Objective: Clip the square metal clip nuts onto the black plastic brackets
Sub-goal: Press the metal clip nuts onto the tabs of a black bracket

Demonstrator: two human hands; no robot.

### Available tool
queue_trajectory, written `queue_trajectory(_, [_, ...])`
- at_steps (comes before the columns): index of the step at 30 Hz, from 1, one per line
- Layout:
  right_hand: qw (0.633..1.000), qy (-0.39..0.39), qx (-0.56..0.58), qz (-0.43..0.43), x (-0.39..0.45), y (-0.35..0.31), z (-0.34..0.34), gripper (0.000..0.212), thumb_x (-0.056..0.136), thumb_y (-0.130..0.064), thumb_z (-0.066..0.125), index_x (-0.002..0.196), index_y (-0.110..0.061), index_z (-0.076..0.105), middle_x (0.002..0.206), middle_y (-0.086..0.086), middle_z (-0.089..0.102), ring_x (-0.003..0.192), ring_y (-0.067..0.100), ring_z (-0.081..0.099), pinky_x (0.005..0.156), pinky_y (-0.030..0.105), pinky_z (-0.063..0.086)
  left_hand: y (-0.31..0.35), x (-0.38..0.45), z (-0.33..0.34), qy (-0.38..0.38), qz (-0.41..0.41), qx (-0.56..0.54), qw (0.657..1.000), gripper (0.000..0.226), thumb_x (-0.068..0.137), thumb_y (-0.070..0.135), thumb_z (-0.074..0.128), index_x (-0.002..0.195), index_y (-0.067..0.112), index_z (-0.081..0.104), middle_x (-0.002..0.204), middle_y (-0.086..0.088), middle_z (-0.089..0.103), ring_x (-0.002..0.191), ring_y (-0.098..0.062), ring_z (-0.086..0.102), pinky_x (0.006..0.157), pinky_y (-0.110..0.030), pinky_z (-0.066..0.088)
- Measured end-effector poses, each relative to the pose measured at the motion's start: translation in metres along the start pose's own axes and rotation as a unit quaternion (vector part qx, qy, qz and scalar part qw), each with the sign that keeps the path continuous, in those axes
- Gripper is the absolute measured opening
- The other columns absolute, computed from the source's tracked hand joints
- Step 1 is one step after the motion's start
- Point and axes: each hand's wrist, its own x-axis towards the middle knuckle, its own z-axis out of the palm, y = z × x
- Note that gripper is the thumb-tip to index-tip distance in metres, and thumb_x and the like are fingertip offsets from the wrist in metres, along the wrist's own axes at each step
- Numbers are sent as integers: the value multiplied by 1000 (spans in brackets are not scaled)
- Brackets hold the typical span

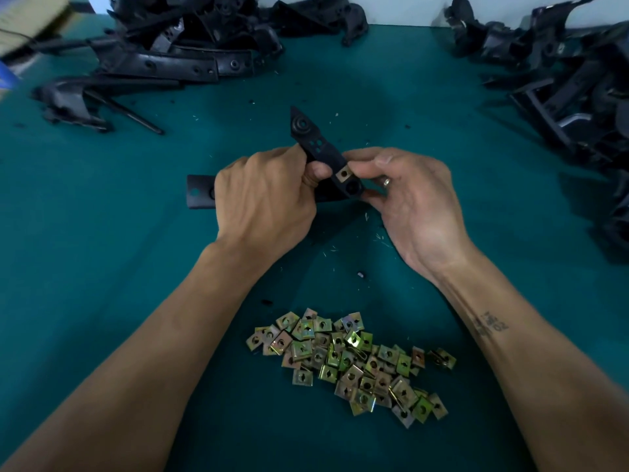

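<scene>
Several dozen square yellowish metal clip nuts (350, 361) lie in one heap on the green table (102, 250), nearest the person. Beyond it, the left hand (265, 199) and right hand (413, 199) both close around one long black plastic bracket (318, 141), its long axis pointing away and leftward, one clip nut (343, 174) seated near its close end. Two piles of black brackets (190, 52) lie farthest.

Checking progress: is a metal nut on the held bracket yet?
On: a nut sits on the bracket, between the left hand and right hand.
</scene>
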Motion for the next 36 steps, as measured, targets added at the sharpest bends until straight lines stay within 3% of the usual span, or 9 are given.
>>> queue_trajectory(6, [999,-5,21,32,-9,-7,-1,22,91,-10,48,85,0,67,109,19,71,106,28,67,98,42,52,1,-1,-1,-11,27,-6,1000,39,102,44,36,74,16,40,68,-9,60,61,-40,55,56,-35,23])
queue_trajectory(9, [997,13,40,58,-25,-7,-8,26,102,-1,42,108,8,65,129,24,65,125,32,60,114,41,43,3,-1,1,-8,42,-14,999,45,103,50,31,74,16,37,66,-9,56,58,-40,54,54,-34,22])
queue_trajectory(11, [997,54,-4,51,-45,-6,-17,25,98,6,50,116,5,66,126,20,67,124,30,61,117,44,40,3,-1,2,-6,53,-22,998,48,103,53,27,73,16,35,62,-5,47,54,-38,50,53,-33,21])
queue_trajectory(14, [988,63,-141,1,-90,-13,-40,28,85,-1,65,108,-14,74,107,7,71,103,23,64,101,40,50,1,-2,5,-7,49,-19,999,49,102,53,24,72,15,34,62,-7,49,51,-36,47,52,-32,21])
queue_trajectory(17, [956,-12,-294,-8,-141,-27,-66,31,82,-9,73,110,-21,76,98,0,64,84,21,59,76,32,47,1,-2,6,-14,43,-8,999,49,103,51,23,72,15,35,62,-3,42,50,-29,36,52,-32,20])
queue_trajectory(21, [913,2,-408,-19,-182,-32,-69,31,85,-18,80,113,-29,76,93,-6,57,64,21,53,58,27,43,2,-2,6,-21,47,-2,999,47,102,50,24,72,16,34,63,2,38,51,-24,31,52,-30,19])
queue_trajectory(24, [877,17,-479,-14,-181,-31,-59,24,83,-24,75,107,-26,78,98,-10,57,60,17,51,57,19,40,2,-2,6,-22,45,-1,999,45,103,48,26,73,16,34,63,0,39,51,-24,31,51,-31,23])
queue_trajectory(28, [879,22,-476,-6,-176,-32,-53,5,86,-24,71,90,-26,74,98,-7,61,64,20,51,57,19,38,2,-2,5,-19,42,-4,999,44,104,45,28,72,16,32,61,0,37,50,-24,30,51,-31,24])
queue_trajectory(36, [916,55,-396,-21,-180,-28,-58,28,86,-2,76,83,-30,70,79,2,67,73,24,65,65,37,52,3,-2,7,-23,41,-6,999,43,104,46,27,73,18,30,61,1,36,50,-24,29,52,-30,21])
